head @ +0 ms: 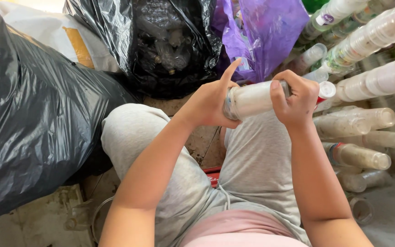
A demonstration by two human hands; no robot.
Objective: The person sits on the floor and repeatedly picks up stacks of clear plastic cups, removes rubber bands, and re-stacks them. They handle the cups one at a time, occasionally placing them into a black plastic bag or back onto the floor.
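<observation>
Left hand [211, 103] is cupping the left end of a clear plastic bottle [254, 98], fingers curled on it, index finger raised straight. The bottle is lying level above the grey-trousered knees [252, 155], cloudy inside. Right hand [296, 98] is gripping its right part, fingers wrapped closed, beside its white cap [327, 89].

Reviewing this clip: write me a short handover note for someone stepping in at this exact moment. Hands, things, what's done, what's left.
Left hand: grips one end of a clear plastic bottle, index finger raised.
Right hand: wrapped around the bottle's other end, by its white cap.
The bottle is held level above the lap.
Around: black bags on the left, purple bag ahead, stacked clear cups and loose bottles to the right.
Done: this bottle is picked up.
Left: its cap is still on; many bottles remain on the floor.
</observation>
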